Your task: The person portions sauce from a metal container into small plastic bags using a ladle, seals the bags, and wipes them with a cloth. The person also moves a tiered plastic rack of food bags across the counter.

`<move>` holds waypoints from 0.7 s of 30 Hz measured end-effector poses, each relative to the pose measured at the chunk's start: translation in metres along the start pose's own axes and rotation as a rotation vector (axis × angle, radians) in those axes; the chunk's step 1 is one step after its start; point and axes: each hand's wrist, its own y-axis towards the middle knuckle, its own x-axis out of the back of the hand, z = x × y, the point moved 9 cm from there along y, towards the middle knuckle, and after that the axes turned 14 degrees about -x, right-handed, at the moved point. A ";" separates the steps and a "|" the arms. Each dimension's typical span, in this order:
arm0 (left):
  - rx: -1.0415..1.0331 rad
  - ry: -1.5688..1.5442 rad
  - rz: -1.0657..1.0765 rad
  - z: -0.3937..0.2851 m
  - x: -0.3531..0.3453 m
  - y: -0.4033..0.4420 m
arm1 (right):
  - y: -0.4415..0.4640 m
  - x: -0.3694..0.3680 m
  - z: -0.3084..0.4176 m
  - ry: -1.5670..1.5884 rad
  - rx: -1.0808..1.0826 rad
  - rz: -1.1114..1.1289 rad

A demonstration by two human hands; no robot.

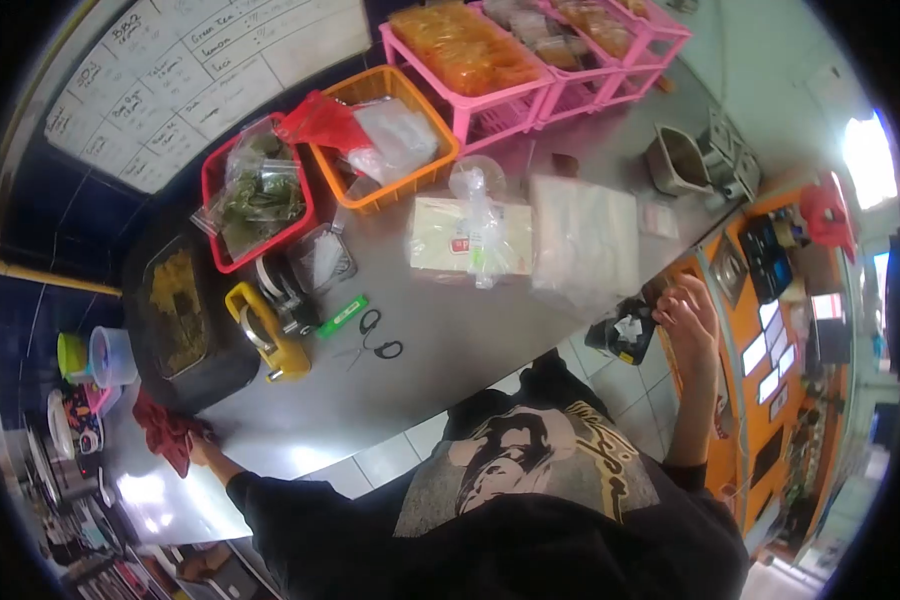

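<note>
At the lower left, my left hand (202, 448) is closed on a dark red cloth (166, 428) lying on the metal table (400, 400). A black tub (185, 320) with yellowish-brown contents stands just beyond the cloth. On the other side, my right hand (688, 318) is raised off the table's right edge with its fingers curled together; whether something small is between them is too small to tell. Nearest to it on the table is a stack of clear plastic bags (585, 240). A black bin (620, 330) stands below that hand.
Red (312, 195) and orange baskets (368, 205), a yellow tape dispenser (288, 362), a green cutter (343, 316), black scissors (372, 340), and a pale packet (435, 235) are on the table. Pink racks (500, 110) stand behind. Metal containers (676, 160) are at the right.
</note>
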 end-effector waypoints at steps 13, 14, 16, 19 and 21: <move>-1.029 -0.827 0.075 -0.421 0.269 -0.184 | -0.051 -0.282 -0.042 -0.481 0.434 0.808; -0.972 -0.994 0.146 -0.457 0.265 -0.228 | -0.063 -0.295 -0.052 -0.478 0.470 0.893; -0.954 -1.099 0.518 -0.525 0.247 -0.319 | -0.073 -0.297 -0.059 -0.276 0.359 0.976; -1.420 -1.161 1.070 -0.638 0.241 -0.424 | -0.041 -0.247 -0.064 -0.180 0.394 1.005; -1.412 -1.232 1.073 -0.660 0.241 -0.452 | -0.024 -0.183 -0.040 -0.412 0.539 0.688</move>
